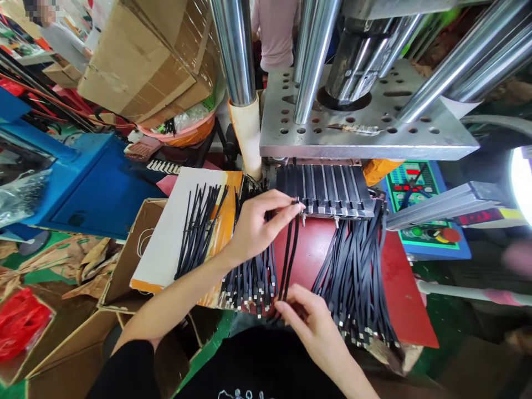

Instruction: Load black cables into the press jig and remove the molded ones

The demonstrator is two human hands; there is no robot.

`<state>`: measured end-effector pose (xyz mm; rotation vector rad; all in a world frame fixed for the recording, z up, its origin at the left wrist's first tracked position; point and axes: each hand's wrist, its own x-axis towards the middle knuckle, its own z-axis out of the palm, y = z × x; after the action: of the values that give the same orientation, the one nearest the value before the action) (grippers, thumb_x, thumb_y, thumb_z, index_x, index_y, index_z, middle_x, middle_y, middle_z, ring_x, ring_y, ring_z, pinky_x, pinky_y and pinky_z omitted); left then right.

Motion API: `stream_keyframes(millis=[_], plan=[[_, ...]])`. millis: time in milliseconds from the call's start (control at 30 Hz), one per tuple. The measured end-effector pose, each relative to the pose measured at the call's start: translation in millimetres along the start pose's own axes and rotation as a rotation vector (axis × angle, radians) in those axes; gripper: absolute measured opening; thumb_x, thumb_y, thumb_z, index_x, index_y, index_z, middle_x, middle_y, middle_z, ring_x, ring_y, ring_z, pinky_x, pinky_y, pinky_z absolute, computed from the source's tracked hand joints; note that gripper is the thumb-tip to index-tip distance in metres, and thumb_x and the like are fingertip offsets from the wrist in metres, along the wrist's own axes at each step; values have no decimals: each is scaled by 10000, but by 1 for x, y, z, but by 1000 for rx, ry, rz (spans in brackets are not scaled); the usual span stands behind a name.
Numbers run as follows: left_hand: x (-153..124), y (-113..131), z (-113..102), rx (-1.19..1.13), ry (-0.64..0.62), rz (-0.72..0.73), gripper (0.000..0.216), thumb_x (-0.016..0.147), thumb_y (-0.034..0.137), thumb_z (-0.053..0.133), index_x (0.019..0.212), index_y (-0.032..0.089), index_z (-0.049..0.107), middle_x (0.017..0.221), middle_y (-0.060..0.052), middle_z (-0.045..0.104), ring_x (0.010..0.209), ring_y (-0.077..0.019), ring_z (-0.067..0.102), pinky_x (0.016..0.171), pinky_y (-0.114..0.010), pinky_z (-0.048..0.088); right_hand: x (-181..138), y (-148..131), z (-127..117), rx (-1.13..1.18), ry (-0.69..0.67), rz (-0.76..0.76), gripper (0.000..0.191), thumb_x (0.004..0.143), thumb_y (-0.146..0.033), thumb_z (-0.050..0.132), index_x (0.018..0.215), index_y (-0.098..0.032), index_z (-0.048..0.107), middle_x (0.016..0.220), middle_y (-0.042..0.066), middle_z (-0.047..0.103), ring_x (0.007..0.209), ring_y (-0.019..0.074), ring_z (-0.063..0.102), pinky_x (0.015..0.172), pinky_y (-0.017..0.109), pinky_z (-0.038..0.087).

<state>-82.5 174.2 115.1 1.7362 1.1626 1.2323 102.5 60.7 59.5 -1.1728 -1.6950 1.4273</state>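
No wording, brand or number can be read. The control panel (430,176) at the right has a green face with red blocks (413,172) and rows of tiny markings, all too small and blurred to make out. Red marks on the dark strip (477,216) near it are equally illegible. The black shirt (257,360) bears 1 white outlined print (238,394), cut off below; whether it includes letters cannot be told.
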Motion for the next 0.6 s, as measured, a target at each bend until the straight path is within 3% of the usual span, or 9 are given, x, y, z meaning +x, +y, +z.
stream_keyframes(millis=[100, 200, 300, 400, 467, 600], plan=[[40, -44, 6, 162, 61, 103, 158, 1044, 238, 725, 964, 164, 840, 1257, -127, 806, 1252, -256, 732, 1167, -440, 546, 11, -5, -28, -87, -140, 19, 599, 1084, -678, 566, 741, -204, 697, 696, 6, 638, 638, 148, 551, 588, 260, 438], [77, -80, 17, 302, 57, 65, 147, 1029, 210, 732, 926, 157, 822, 1255, -135, 808, 1294, -299, 713, 1204, -522, 520, 52, -18, -81, -226, -19, -24, 627, 1004, -765, 636, 726, -211, 728, 659, 7, 625, 625, 161, 514, 597, 289, 420], [99, -94, 25, 321, 117, -16, 141, 1056, 210, 684, 1061, 127, 798, 1178, -151, 825, 1209, -293, 748, 1162, -496, 556, 113, -28, -124, -300, 98, -50, 657, 893, -830, 716, 676, -211, 705, 601, -8, 558, 575, 148, 447, 552, 295, 358], [92, -93, 24, 347, 203, 53, 276, 1089, 246, 635, 1312, 106, 719, 1354, -197, 774, 1333, -295, 716, 1200, -472, 545, 167, -29, -141, -304, 104, -71, 682, 832, -865, 733, 654, -210, 674, 580, -14, 536, 532, 132, 429, 529, 297, 340], [75, -90, 18, 378, 131, 216, 332, 1120, 265, 572, 1400, 128, 684, 1424, -181, 756, 1382, -271, 704, 1238, -464, 533, 191, -26, -143, -303, 80, -78, 700, 807, -898, 724, 667, -214, 676, 584, -10, 553, 510, 129, 451, 519, 301, 357], [44, -88, 1, 481, -254, 550, 334, 1105, 248, 568, 1388, 171, 728, 1501, -143, 740, 1427, -240, 692, 1286, -495, 520, 211, -18, -142, -365, 36, -76, 669, 854, -877, 703, 715, -222, 703, 590, -2, 591, 478, 129, 474, 487, 302, 366]])
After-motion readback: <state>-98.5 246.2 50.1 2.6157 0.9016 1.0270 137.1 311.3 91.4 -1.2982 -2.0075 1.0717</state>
